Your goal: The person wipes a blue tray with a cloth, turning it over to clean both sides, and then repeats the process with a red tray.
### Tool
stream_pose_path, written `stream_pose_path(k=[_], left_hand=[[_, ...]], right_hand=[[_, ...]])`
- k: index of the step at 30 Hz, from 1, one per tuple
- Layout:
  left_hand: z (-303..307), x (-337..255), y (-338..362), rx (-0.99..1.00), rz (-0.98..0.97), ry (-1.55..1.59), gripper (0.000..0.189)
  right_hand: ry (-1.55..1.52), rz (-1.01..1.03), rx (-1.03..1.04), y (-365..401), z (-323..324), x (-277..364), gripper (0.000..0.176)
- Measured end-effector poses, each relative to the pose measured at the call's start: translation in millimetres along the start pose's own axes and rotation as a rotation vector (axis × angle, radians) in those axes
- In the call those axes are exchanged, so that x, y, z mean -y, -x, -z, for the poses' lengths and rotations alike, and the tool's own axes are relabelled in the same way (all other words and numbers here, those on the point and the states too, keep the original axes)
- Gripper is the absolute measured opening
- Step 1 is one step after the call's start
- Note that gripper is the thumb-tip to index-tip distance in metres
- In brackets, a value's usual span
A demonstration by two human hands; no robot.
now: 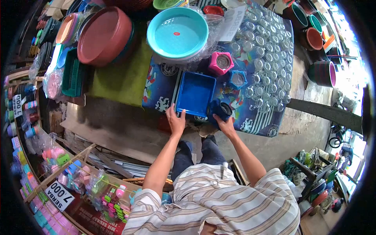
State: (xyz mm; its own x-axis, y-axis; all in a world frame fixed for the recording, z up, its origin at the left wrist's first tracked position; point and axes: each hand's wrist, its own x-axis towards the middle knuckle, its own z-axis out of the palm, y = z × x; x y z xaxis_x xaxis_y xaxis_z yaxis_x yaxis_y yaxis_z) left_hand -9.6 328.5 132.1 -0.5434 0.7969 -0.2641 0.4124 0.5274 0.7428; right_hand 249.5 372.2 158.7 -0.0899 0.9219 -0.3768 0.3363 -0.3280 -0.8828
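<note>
A shallow rectangular blue tray (196,93) lies on the patterned table cover in front of me. My left hand (176,120) grips its near left corner, the thumb at the near rim and the fingers along the left side. Beside the tray's near right corner, my right hand (226,124) is closed on a dark blue object (220,109) with a round, dark rim; its exact kind I cannot tell. Farther back stand a pink flowerpot-shaped container (221,63) and a smaller blue angular one (237,79).
Rows of clear glass jars (270,58) cover the table's right side. A stack of turquoise basins (177,33) stands behind the tray, with large reddish-brown basins (103,36) to the left. A wooden beam (327,113) juts out at right. Shelves of colourful plastic goods line the left.
</note>
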Motion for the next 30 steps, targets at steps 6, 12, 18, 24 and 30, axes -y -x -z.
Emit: stream_pose_path(k=[6,12,18,24,30], left_hand=[[32,41,38,0.158,-0.173,-0.097,0.069],[62,114,91,0.399,-0.097,-0.177,0.036],[35,224,168,0.263,-0.039,-0.241,0.063],[7,284,185,0.174,0.058,0.089,0.05],[-25,342,158,0.159,0.025,0.299,0.022]], right_hand=[[-0.06,-0.043,0.317,3,-57,40,0.029],[0.29,0.474,0.723,19,-170,5,0.057],[0.725,0.685,1.338,41,-271,10,0.077],[1.106,0.469,1.774,63,-367,-95,0.05],[1.461,0.136,1.741,35,-440,-209,0.054]])
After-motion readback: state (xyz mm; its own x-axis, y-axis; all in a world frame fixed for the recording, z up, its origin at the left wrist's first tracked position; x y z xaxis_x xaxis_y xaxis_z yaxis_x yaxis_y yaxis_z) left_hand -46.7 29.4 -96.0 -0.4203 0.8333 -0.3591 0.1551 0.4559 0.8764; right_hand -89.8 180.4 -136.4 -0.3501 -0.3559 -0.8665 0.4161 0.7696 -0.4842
